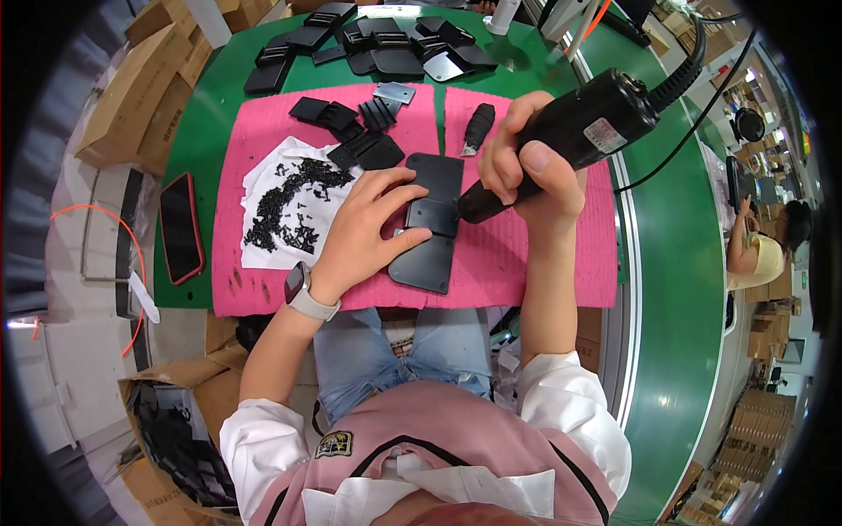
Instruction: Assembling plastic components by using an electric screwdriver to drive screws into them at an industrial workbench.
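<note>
Black plate lies on pink mat, by the near edge of the green worktop. Left hand rests on it, fingers spread apart. Right hand: fingers clamped round a black corded driver, tip at the plate's right side; contact unclear. White sheet bears small black pieces. Red-edged phone at worktop's left edge; black parts heaped toward far edge.
</note>
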